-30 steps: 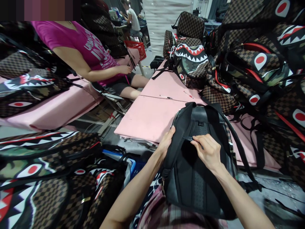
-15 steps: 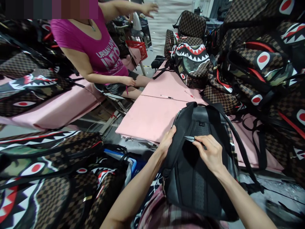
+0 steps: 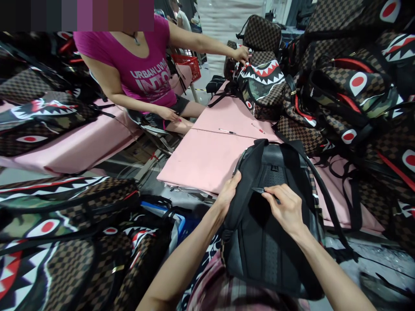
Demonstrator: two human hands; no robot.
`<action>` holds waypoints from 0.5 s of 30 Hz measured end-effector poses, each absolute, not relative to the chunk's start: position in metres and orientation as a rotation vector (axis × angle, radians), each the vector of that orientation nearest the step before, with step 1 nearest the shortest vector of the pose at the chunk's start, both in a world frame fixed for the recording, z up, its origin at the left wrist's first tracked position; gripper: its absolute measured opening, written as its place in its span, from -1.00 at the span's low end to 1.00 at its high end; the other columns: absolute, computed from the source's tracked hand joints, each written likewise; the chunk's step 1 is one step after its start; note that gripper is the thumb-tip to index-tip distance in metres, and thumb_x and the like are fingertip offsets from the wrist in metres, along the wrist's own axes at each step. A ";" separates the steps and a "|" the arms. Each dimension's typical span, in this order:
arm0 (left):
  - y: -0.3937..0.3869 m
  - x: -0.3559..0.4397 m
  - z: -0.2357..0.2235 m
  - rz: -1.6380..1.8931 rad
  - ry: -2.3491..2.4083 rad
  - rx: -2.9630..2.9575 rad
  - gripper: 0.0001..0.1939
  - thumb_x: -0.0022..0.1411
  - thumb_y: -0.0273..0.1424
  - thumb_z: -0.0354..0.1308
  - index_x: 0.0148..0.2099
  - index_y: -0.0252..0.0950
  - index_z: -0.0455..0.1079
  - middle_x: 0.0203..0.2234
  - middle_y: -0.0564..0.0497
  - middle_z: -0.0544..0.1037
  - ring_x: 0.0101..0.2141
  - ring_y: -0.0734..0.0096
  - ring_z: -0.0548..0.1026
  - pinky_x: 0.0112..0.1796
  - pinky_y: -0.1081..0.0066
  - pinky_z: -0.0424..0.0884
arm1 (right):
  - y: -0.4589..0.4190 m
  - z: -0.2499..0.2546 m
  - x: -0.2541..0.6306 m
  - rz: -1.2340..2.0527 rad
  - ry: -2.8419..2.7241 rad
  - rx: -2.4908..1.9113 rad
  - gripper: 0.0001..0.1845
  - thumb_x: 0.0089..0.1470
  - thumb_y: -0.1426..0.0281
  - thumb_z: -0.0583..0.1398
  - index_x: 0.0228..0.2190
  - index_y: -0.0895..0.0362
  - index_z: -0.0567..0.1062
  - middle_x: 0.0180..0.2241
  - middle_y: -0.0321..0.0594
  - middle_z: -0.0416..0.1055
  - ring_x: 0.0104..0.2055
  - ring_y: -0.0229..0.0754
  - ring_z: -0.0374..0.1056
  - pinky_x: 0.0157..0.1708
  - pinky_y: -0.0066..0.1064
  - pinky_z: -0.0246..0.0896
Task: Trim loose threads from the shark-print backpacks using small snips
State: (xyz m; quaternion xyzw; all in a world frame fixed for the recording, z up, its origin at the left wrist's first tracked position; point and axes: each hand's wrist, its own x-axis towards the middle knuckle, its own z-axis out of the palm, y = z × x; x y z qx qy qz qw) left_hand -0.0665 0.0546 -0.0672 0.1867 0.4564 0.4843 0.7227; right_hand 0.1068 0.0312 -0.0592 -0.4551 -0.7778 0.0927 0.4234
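A black backpack (image 3: pixel 269 255) rests on my lap and against the table edge, its padded back panel and shoulder straps facing me. My left hand (image 3: pixel 229 193) grips the backpack's left side, thumb on top and the other fingers hidden behind it. Between the thumb and fingers of my right hand (image 3: pixel 285 206) is a pair of thread snips (image 3: pixel 258 190). Their slim metal blades point left, over the back panel beside the left shoulder strap (image 3: pixel 247 181). Any thread at the tips is too small to make out.
Two pens, one dark (image 3: pixel 227 131) and one red (image 3: pixel 258 128), lie on the pink table (image 3: pixel 197 160). Checkered shark-face backpacks (image 3: pixel 366 86) are piled at right, with more bags (image 3: pixel 74 263) at lower left. A co-worker in a magenta shirt (image 3: pixel 149 73) sits across.
The blades of the snips have closed together, while both my hands stay nearly in place. The co-worker's raised arm has come down to a checkered backpack at the back of the table.
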 end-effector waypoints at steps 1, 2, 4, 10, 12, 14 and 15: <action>0.055 -0.067 -0.068 1.071 1.013 0.411 -0.55 0.12 -0.11 0.13 -0.23 -0.47 0.46 -0.46 -0.17 0.58 -0.49 0.31 0.54 -0.42 0.41 0.48 | 0.030 -0.059 0.107 0.254 -1.927 -1.144 -0.92 0.11 0.41 0.16 -0.40 0.11 0.47 -0.46 -0.24 0.46 -0.42 -0.21 0.34 -0.40 -0.36 0.24; 0.055 -0.067 -0.069 1.069 1.016 0.410 -0.55 0.11 -0.11 0.13 -0.24 -0.47 0.46 -0.46 -0.17 0.58 -0.49 0.30 0.54 -0.43 0.41 0.48 | 0.030 -0.059 0.107 0.270 -1.917 -1.141 -0.93 0.10 0.41 0.17 -0.39 0.11 0.47 -0.45 -0.24 0.47 -0.41 -0.21 0.34 -0.39 -0.36 0.25; 0.056 -0.068 -0.070 1.059 1.011 0.411 -0.54 0.10 -0.09 0.13 -0.25 -0.46 0.46 -0.46 -0.17 0.58 -0.49 0.30 0.54 -0.44 0.42 0.48 | 0.027 -0.059 0.107 0.262 -1.935 -1.112 -0.95 0.09 0.43 0.18 -0.36 0.11 0.47 -0.41 -0.24 0.48 -0.37 -0.21 0.35 -0.35 -0.35 0.27; 0.055 -0.067 -0.069 1.061 0.998 0.415 -0.57 0.13 -0.11 0.11 -0.27 -0.45 0.46 -0.46 -0.17 0.58 -0.50 0.30 0.54 -0.43 0.41 0.49 | 0.024 -0.061 0.106 0.121 -2.032 -1.044 -0.91 0.05 0.49 0.20 -0.32 0.14 0.46 -0.39 -0.22 0.49 -0.35 -0.20 0.36 -0.32 -0.36 0.27; 0.054 -0.066 -0.068 1.060 1.017 0.418 -0.56 0.13 -0.11 0.11 -0.27 -0.46 0.47 -0.46 -0.18 0.58 -0.50 0.29 0.54 -0.44 0.40 0.49 | 0.025 -0.061 0.106 0.096 -2.045 -1.032 -0.92 0.05 0.50 0.20 -0.34 0.13 0.46 -0.41 -0.22 0.49 -0.35 -0.20 0.36 -0.33 -0.36 0.26; 0.054 -0.066 -0.068 1.067 1.026 0.416 -0.56 0.13 -0.11 0.11 -0.26 -0.46 0.47 -0.46 -0.18 0.58 -0.50 0.29 0.54 -0.44 0.40 0.49 | 0.025 -0.059 0.106 0.137 -2.007 -1.035 -0.94 0.06 0.49 0.19 -0.37 0.12 0.46 -0.43 -0.23 0.48 -0.37 -0.20 0.36 -0.35 -0.37 0.26; 0.054 -0.067 -0.068 1.070 1.027 0.413 -0.56 0.12 -0.11 0.12 -0.26 -0.46 0.47 -0.46 -0.18 0.58 -0.50 0.29 0.54 -0.44 0.40 0.49 | 0.025 -0.059 0.106 0.176 -1.971 -1.046 -0.95 0.07 0.48 0.19 -0.38 0.12 0.46 -0.44 -0.23 0.48 -0.38 -0.21 0.36 -0.36 -0.37 0.26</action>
